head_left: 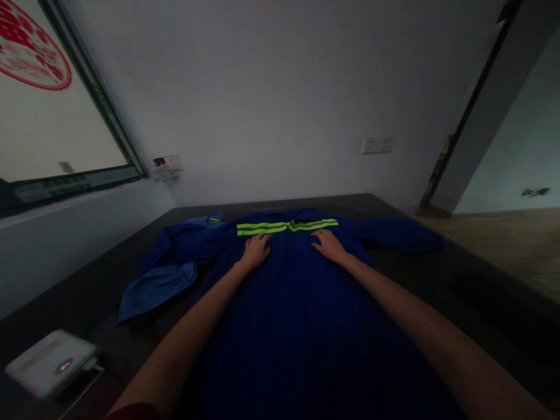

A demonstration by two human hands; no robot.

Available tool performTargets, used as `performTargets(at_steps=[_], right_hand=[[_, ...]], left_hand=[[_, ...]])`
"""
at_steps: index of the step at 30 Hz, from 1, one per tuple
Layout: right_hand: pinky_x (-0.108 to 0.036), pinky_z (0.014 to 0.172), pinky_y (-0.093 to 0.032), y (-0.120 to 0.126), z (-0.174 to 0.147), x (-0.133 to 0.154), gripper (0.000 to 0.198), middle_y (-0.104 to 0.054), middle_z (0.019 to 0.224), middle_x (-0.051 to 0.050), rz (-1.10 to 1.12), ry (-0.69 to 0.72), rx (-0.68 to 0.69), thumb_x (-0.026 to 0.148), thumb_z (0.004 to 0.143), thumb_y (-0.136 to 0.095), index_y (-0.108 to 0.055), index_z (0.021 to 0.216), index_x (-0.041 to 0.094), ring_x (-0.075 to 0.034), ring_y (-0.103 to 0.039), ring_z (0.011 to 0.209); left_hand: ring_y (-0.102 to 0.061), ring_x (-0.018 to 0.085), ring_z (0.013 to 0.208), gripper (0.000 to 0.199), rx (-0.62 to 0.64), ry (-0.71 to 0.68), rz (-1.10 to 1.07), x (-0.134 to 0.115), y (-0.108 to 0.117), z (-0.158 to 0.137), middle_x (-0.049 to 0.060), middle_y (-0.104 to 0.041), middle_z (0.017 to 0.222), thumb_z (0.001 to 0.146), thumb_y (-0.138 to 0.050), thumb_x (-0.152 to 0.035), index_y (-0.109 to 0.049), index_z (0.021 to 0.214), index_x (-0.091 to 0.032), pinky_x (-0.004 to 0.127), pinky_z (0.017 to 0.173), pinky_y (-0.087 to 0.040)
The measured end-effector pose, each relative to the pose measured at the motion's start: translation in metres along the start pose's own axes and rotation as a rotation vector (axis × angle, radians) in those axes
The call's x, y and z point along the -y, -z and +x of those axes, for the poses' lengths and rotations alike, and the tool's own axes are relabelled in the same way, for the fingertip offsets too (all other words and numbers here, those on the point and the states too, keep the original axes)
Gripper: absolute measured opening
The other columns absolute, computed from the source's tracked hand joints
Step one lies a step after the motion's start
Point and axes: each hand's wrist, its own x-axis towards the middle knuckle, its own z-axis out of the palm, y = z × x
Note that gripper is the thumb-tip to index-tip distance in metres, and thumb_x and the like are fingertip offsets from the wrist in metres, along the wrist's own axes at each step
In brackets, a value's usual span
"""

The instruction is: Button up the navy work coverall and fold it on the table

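Forearms come nearest in my head view, reaching in from the bottom edge over a dark blue jacket. Jacket lies spread on the dark table, straight ahead of me, sleeves out to both sides, yellow-green and grey stripe across its far part. I have the left hand palm down, partly open, fingers loosely bent, on the cloth just below the stripe; right hand likewise, other side of the middle. Can't tell if either pinches fabric. Left sleeve overlaps a lighter blue garment. White box with cable, near left. Wall socket behind.
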Motion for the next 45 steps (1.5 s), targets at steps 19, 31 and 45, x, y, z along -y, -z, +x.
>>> performTargets(at_steps=[19, 31, 45], right_hand=[[-0.036, 0.072, -0.046, -0.02, -0.022, 0.082, 0.024, -0.066, 0.103, -0.014, -0.091, -0.129, 0.103, 0.03, 0.085, -0.048, -0.053, 0.106, 0.018, -0.027, -0.064, 0.092], [-0.028, 0.073, -0.043, -0.033, -0.012, 0.073, 0.019, -0.069, 0.096, -0.007, 0.132, -0.184, 0.024, 0.025, 0.088, -0.045, -0.063, 0.093, 0.023, -0.021, -0.064, 0.09], [-0.02, 0.065, -0.046, -0.049, 0.024, 0.06, 0.013, -0.072, 0.084, -0.005, 0.517, -0.235, -0.094, 0.016, 0.079, -0.057, -0.069, 0.084, 0.016, -0.014, -0.066, 0.077]], left_hand=[[-0.058, 0.019, 0.099, 0.024, 0.013, 0.084, -0.084, -0.058, -0.034, -0.004, 0.011, -0.059, 0.108, 0.086, -0.05, -0.022, -0.048, 0.108, -0.016, 0.027, 0.082, -0.043], [-0.061, 0.019, 0.094, 0.014, 0.114, 0.117, -0.068, -0.058, -0.029, 0.006, 0.009, -0.064, 0.102, 0.085, -0.053, -0.025, -0.055, 0.097, -0.018, 0.026, 0.077, -0.045], [-0.062, 0.018, 0.084, 0.017, 0.026, 0.078, -0.118, -0.061, -0.03, -0.007, 0.007, -0.065, 0.094, 0.092, -0.039, -0.028, -0.054, 0.096, -0.021, 0.025, 0.066, -0.042]])
